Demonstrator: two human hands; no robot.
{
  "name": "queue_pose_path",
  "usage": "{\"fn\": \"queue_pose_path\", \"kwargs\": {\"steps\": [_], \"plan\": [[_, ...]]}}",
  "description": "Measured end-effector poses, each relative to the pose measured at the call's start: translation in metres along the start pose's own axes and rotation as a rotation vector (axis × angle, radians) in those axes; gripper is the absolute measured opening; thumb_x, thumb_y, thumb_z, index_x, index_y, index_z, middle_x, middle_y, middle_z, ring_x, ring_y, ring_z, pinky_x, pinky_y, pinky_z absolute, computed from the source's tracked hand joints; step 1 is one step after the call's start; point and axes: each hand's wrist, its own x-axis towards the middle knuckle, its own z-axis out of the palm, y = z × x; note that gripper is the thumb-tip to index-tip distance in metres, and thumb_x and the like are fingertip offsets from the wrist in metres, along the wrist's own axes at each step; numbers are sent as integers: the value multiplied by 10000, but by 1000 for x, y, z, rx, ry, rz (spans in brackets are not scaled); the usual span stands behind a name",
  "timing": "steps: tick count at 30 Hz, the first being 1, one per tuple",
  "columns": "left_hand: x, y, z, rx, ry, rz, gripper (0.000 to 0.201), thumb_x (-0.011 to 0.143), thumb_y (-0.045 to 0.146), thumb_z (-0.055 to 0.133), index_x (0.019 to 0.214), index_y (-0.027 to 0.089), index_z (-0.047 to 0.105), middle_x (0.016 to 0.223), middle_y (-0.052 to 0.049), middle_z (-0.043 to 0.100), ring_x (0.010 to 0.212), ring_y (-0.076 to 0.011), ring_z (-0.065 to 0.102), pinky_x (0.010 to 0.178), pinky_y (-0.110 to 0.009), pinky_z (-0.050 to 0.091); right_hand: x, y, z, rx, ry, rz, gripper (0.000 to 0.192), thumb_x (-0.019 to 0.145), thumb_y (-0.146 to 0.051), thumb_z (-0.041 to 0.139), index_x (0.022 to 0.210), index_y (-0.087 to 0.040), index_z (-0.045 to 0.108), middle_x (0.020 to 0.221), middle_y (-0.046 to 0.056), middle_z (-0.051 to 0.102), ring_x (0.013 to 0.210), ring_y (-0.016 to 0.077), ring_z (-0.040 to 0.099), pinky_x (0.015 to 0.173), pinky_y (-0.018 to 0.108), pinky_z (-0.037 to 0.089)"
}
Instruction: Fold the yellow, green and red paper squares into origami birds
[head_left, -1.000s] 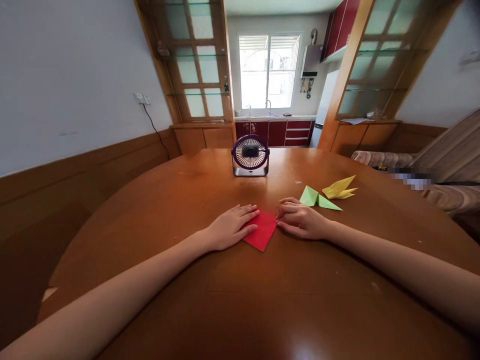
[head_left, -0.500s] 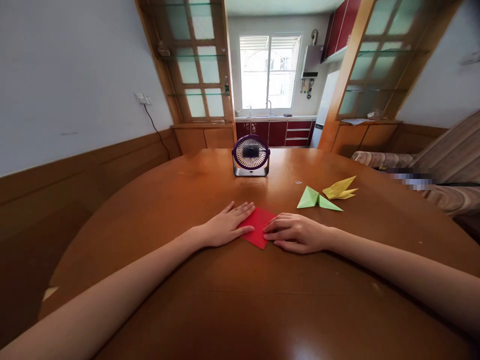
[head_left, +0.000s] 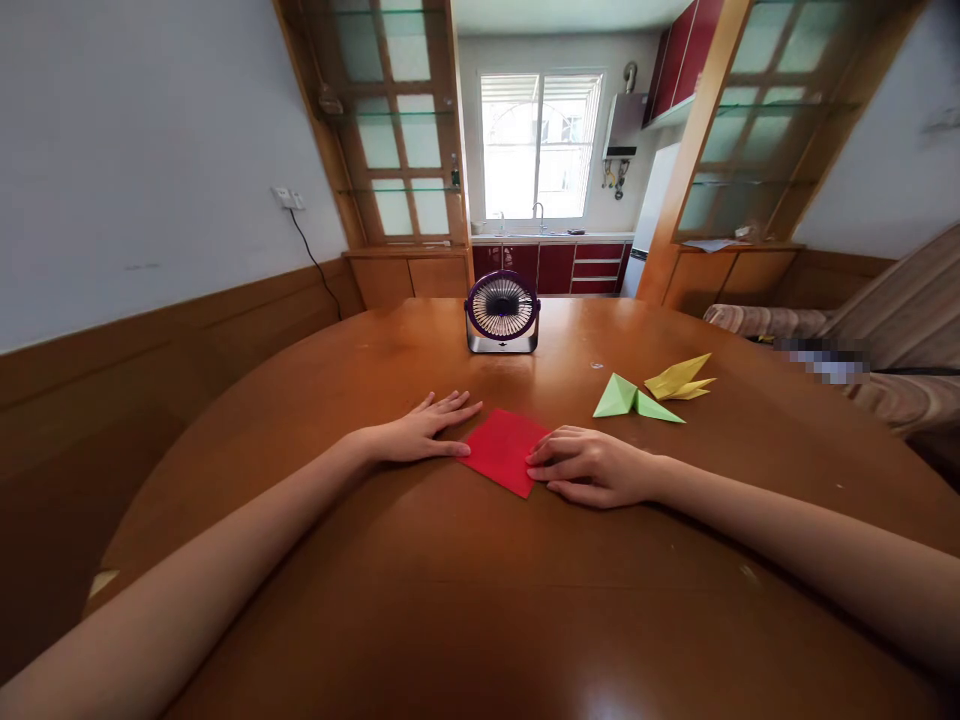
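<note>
A red sheet of folding paper lies flat on the wooden table, its right corner covered by my right hand. The fingers of that hand are bent and pressed together over the paper's edge, holding it. To the left, my left hand rests with fingers stretched and spread, holding nothing. Its thumb tip is at the paper's left corner, while the other fingers lie on the bare wood. Beyond my right hand are a green folded paper piece and a yellow folded paper piece, close together.
A small purple fan stands upright beyond the red paper, near the far side of the round wooden table. A striped covered seat is at the right. Farther back are wooden cabinets and a kitchen window.
My left hand has slid left off the red paper, uncovering its left part. My right hand has stayed in place, and so has the paper.
</note>
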Motion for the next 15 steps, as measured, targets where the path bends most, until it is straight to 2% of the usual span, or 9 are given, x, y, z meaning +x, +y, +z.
{"fn": "queue_pose_path", "kwargs": {"steps": [5, 10, 13, 15], "plan": [[-3, -3, 0, -43, 66, -7, 707, 929, 617, 414, 1518, 292, 197, 1580, -104, 124, 1472, -289, 89, 1169, -543, 76, 1, 0, 0, 2, 9, -4, 299, 944, -204, 467, 1181, -165, 645, 1107, 145, 656, 1045, 215, 605, 917, 393, 480], [2, 24, 9, -89, 185, 78, 603, 1002, 508, 307, 1526, 234, 187, 1587, -90, 134, 1478, -220, 112, 1199, -472, 74, 2, -2, -1, -4, 3, -1, 303, 940, -201, 461, 1170, -153, 652, 1094, 145, 656, 1017, 213, 605, 896, 388, 487], [7, 43, 16, -48, 148, 179, 557, 1020, 448, 298, 1526, 246, 187, 1589, -68, 138, 1478, -199, 118, 1204, -453, 74, 1, -1, -1, -11, -1, -4, 300, 937, -196, 463, 1165, -149, 652, 1099, 144, 653, 1010, 212, 605, 899, 392, 486], [11, 51, 20, -16, 93, 183, 541, 1029, 433, 262, 1527, 236, 185, 1587, -63, 146, 1476, -190, 121, 1207, -441, 61, 0, -1, 0, -22, 5, 1, 297, 936, -200, 466, 1161, -154, 654, 1105, 140, 653, 1010, 213, 604, 902, 398, 486]]}}
